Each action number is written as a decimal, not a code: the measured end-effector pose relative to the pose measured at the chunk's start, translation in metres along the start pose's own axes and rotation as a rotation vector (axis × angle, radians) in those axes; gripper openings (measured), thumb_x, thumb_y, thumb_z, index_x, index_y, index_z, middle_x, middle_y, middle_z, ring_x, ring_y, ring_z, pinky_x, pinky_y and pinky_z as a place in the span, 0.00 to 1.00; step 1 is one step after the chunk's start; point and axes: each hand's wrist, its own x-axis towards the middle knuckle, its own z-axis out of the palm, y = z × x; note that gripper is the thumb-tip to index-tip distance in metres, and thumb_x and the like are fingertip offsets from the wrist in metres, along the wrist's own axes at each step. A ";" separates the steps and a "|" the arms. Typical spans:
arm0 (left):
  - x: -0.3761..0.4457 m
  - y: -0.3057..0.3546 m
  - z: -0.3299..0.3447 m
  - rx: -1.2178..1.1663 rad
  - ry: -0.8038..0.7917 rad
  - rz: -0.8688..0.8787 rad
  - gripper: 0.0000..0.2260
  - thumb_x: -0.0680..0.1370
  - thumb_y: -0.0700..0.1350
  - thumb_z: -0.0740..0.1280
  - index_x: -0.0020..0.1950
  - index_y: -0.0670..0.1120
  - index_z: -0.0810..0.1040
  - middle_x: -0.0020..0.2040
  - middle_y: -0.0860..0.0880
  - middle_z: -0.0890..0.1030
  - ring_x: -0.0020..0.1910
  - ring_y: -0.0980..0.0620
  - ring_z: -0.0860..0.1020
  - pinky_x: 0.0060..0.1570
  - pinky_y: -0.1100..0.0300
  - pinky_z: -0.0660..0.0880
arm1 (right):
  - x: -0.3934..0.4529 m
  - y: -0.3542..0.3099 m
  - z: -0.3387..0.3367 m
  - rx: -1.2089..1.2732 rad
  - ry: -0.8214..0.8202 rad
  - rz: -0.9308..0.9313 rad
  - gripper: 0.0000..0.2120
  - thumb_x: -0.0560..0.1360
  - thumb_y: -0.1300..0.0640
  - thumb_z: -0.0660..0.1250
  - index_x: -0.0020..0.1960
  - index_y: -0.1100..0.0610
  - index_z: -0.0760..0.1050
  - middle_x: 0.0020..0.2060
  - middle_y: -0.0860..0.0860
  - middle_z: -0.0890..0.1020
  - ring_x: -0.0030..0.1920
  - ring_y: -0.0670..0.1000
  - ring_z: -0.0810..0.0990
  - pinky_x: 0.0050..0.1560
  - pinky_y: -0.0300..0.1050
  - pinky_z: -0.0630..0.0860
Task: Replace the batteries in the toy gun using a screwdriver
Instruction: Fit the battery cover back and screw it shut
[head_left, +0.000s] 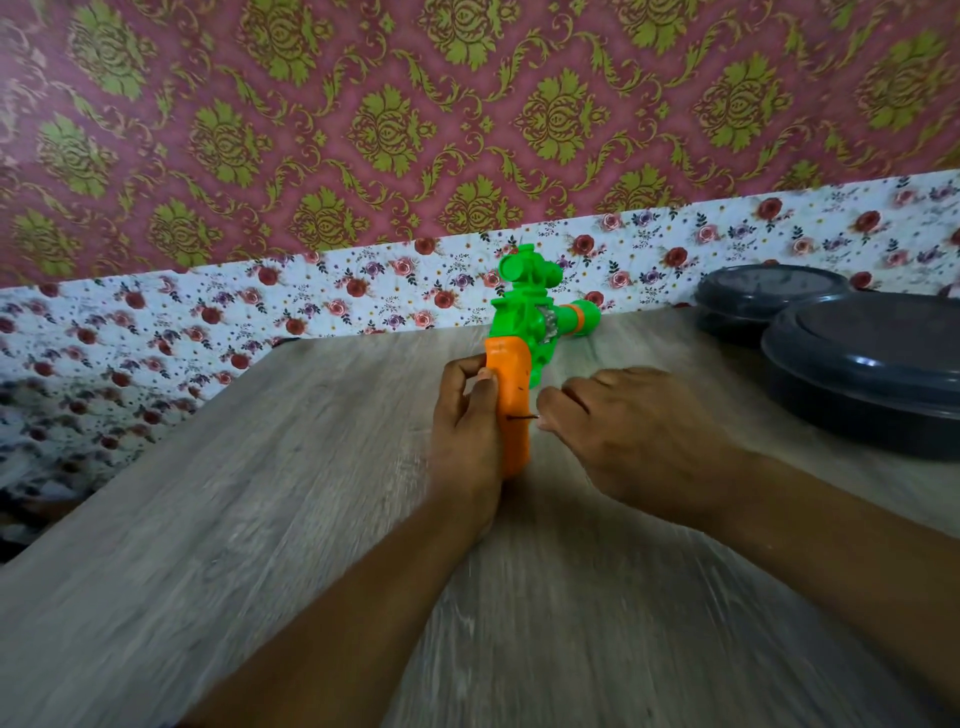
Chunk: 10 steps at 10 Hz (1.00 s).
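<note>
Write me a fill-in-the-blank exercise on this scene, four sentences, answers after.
1. The left hand grips the toy gun's ____ handle.
2. The gun's scope is ____.
3. The right hand pinches a thin ____.
4. Two dark lidded containers sit on the person's ____.

Answers: orange; green; screwdriver; right

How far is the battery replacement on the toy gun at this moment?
Early stage. Done: nothing visible; no batteries in view. In hand: left hand holds the toy gun by its orange grip; right hand pinches a thin dark shaft against it. Left: opening, swapping batteries, closing.
</note>
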 end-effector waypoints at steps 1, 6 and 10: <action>0.000 0.000 -0.002 0.040 -0.002 0.039 0.07 0.79 0.52 0.58 0.50 0.53 0.74 0.50 0.45 0.79 0.49 0.44 0.77 0.49 0.49 0.73 | 0.009 -0.017 -0.006 0.411 -0.192 0.411 0.12 0.76 0.54 0.57 0.37 0.56 0.72 0.23 0.53 0.74 0.22 0.54 0.73 0.24 0.40 0.61; 0.003 -0.002 -0.004 -0.102 -0.048 -0.031 0.12 0.68 0.59 0.62 0.43 0.54 0.78 0.48 0.39 0.80 0.49 0.39 0.78 0.57 0.32 0.72 | 0.017 -0.013 -0.020 0.497 -0.201 0.391 0.06 0.74 0.59 0.62 0.50 0.55 0.68 0.34 0.49 0.75 0.33 0.50 0.75 0.32 0.44 0.65; 0.000 -0.002 0.001 -0.168 -0.028 -0.034 0.07 0.79 0.45 0.60 0.43 0.48 0.74 0.40 0.45 0.78 0.42 0.47 0.75 0.49 0.47 0.73 | 0.011 -0.021 -0.019 -0.008 -0.028 0.127 0.05 0.63 0.60 0.71 0.36 0.58 0.75 0.22 0.52 0.74 0.17 0.54 0.70 0.23 0.39 0.50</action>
